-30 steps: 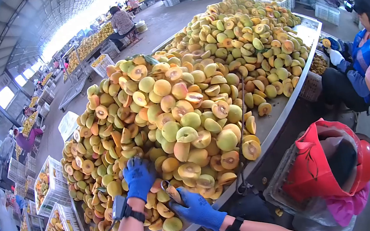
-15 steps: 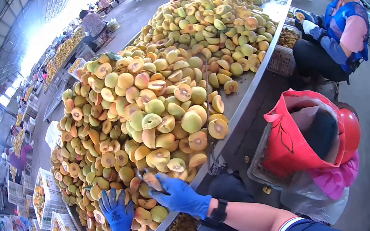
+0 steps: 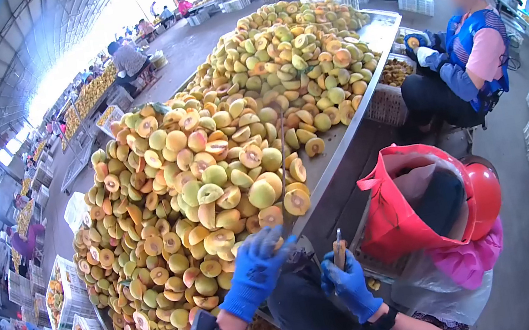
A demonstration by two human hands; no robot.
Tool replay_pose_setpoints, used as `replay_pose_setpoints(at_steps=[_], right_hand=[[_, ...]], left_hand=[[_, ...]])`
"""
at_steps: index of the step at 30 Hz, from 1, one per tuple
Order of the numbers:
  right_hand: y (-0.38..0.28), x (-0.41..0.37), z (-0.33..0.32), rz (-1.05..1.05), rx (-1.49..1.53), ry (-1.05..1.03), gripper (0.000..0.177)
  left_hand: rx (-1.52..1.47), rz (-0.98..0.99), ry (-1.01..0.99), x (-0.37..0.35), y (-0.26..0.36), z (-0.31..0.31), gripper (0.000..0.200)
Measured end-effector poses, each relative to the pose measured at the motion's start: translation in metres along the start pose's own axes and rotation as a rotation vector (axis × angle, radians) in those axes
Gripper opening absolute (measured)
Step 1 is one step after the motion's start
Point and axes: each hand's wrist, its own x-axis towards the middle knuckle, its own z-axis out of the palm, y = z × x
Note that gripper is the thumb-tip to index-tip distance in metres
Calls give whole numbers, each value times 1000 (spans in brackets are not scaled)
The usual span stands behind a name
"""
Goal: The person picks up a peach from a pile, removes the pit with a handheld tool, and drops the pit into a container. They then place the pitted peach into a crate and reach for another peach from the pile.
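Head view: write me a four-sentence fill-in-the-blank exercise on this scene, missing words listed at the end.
1. The left hand wears a knitted glove coloured ____.
2. The right hand grips a slim, metal-tipped tool by its ____.
3. Many yellow-green fruits heaped on the grey metal table have been cut into ____.
4. The large, open-topped bag to the right of the table is coloured ____.

Missing words: blue; handle; halves; red.

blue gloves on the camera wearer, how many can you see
2: one on the left hand, by the fruit pile; one on the right hand, holding a wooden-handled tool.
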Motion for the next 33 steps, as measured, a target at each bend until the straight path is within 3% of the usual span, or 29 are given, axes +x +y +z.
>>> replay_pose_setpoints(at_steps=[2,13,15,17,19,21,23,25,27,28,32,33], right_hand=[[6,-2,-9,42,-31,-1,16],[12,5,-2,204,24,-94,15],[17,9,0,179,5,-103,15],[20,12,1,199,-22,-73,15],[23,14,1,214,-56,-55,15],[27,16,-3,220,-74,-73,15],[31,16,-9,222,-76,-64,14],[34,17,-17,221,-74,-49,14],[39,17,-27,159,-121,28,14],[41,17,-34,163,-122,32,14],[40,15,-38,181,-212,40,15],[36,15,-35,162,-244,11,15]], left_hand=[[93,134,-97,9,-2,19,41],[113,284,-156,27,-20,30,23],[-68,173,-13,35,-23,30,21],[-15,141,-89,51,-19,16,31],[-39,-16,-43,74,-7,11,46],[-7,-14,-106,90,-7,27,53],[221,73,-176,101,-9,56,51],[195,78,-88,110,-3,63,44],[251,-70,-347,122,2,63,34],[245,20,-185,120,-3,66,23],[40,-102,-215,110,-2,56,19],[-18,-89,-133,103,-6,46,22]])
